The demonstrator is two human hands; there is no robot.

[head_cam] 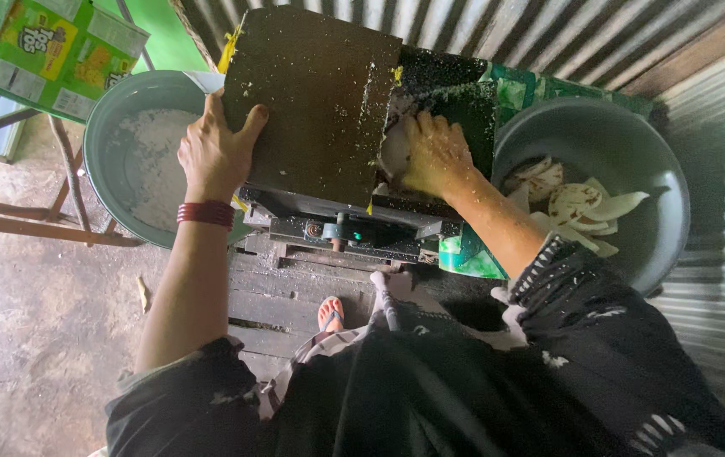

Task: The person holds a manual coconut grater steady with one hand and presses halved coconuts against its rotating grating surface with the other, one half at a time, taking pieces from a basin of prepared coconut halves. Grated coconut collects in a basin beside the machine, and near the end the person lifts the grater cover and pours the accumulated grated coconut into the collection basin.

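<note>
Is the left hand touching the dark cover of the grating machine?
Touching. The head view shows the left hand flat on the dark cover, thumb and fingers spread across its edge with no gap visible.

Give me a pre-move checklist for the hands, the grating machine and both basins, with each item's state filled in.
1. Left hand braces the dark machine cover: ok.
2. Right hand presses a white coconut piece into the opening: ok.
3. Fingers clear of the grater inside: cannot tell, hidden.
4. Left basin holds white gratings, room left: ok.
5. Right basin has coconut pieces within reach: ok.
6. Machine running: cannot tell.
</note>
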